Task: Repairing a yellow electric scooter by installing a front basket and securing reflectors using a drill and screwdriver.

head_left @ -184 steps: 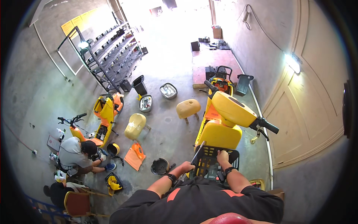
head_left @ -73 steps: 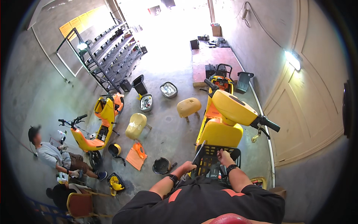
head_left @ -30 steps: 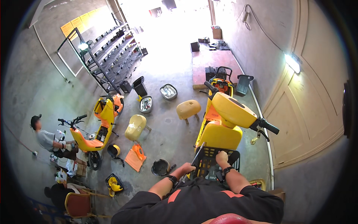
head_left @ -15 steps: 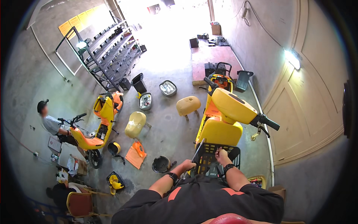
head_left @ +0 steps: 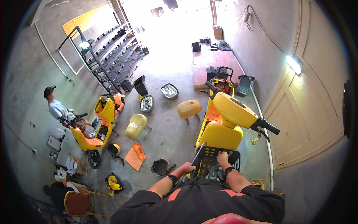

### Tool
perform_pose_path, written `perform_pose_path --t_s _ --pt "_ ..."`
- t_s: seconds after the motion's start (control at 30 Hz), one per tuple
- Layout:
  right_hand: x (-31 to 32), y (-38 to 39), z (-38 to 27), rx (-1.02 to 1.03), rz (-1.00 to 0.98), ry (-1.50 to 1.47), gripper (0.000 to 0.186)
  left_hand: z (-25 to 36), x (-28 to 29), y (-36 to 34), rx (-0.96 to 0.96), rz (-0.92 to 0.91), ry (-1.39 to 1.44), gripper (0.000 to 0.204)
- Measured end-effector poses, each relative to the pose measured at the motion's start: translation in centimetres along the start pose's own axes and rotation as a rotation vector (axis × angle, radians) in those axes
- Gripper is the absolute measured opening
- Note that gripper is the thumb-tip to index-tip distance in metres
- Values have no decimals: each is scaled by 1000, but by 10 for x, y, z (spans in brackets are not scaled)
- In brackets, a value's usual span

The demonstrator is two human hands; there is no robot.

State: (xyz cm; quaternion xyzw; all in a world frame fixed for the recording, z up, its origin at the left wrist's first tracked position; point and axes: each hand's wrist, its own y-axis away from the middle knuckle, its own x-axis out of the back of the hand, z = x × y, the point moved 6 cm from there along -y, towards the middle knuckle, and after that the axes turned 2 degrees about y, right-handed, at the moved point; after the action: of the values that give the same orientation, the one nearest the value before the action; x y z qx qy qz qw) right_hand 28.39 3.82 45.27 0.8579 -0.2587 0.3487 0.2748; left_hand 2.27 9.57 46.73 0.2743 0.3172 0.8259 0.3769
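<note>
Hands are set on the black grid basket fixed at the front of the yellow scooter, which lies at twelve o'clock from the person. The left hand is closed around the basket's raised dark flap at its nine o'clock edge; the right hand rests fingers-down on the wire grid, its grip too small to be told. For a clean job the flap should be steadied while the grid is pressed evenly. A dark helmet lies on the floor near nine o'clock.
</note>
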Motion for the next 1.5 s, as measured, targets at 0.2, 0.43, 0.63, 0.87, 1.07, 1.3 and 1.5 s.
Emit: perform_pose_path --t_s 0.2,0.43,0.63,0.87,1.07,1.3,1.5 --pt "-61 -18 49 -385 -178 -1260 24 0 -2 -3 -10 -6 11 20" --pt "-31 -13 33 -217 -238 -767 35 -2 -1 -5 -9 -5 36 19" --pt "20 7 -19 142 26 278 33 4 -1 0 10 -2 0 17" --pt "13 4 -20 120 -8 354 20 -5 -3 -9 -13 -23 33 18" --pt "2 -7 -1 6 19 94 28 -6 -2 -10 -21 -17 30 18" --pt "-44 -21 39 -232 -94 -821 37 8 -2 6 -3 -28 26 18" --pt "-11 -14 18 -80 -103 -353 40 1 -2 0 -9 -17 43 18"
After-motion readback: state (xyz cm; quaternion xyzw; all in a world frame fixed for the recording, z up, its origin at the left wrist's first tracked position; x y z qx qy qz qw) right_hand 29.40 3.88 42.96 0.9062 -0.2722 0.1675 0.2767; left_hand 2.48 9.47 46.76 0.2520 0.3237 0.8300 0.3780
